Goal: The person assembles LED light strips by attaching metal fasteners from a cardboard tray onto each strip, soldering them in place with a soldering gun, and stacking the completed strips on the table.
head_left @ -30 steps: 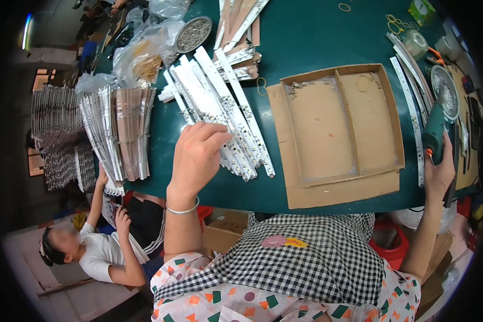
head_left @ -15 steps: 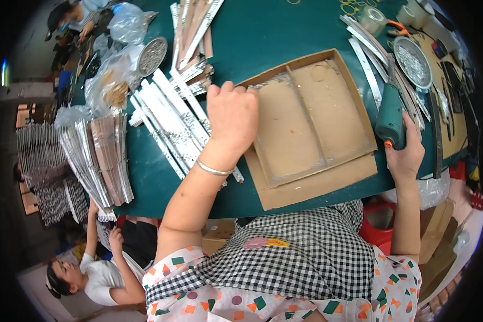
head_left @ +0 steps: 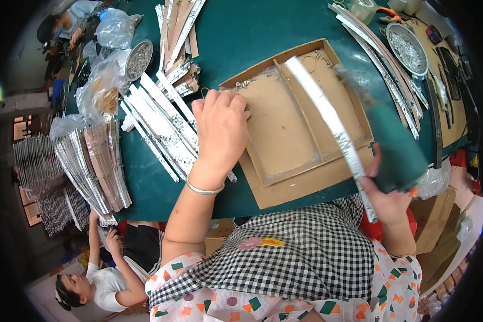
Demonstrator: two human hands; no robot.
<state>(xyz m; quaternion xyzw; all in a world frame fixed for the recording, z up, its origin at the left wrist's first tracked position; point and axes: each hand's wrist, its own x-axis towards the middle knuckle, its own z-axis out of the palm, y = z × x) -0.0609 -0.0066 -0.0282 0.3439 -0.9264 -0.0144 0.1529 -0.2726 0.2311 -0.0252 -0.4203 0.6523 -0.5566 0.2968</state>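
My right hand [head_left: 390, 206] is closed around a green power screwdriver [head_left: 394, 145], blurred by motion. A long, narrow white metal strip [head_left: 327, 115] is pinched in the same hand and slants over the right part of a shallow cardboard tray [head_left: 300, 167]. At the tray's left wall, my left hand [head_left: 220, 129] has its fingers curled in; its fingertips are hidden, so what it holds cannot be made out. Small metal pieces [head_left: 243, 84] lie in the tray's far left corner beside it. A divider splits the tray into two compartments.
White strips [head_left: 163, 123] lie left of my left hand, with brown and white ones [head_left: 177, 32] beyond. Bowls of small parts stand left [head_left: 139, 60] and right [head_left: 408, 48]. Bundled strips [head_left: 94, 166] stand at the table's left edge. Two other people are on the left.
My right hand has lifted the green screwdriver and drawn it nearer to me, together with a white strip that now slants across the tray. My left hand stays by the tray's left side.
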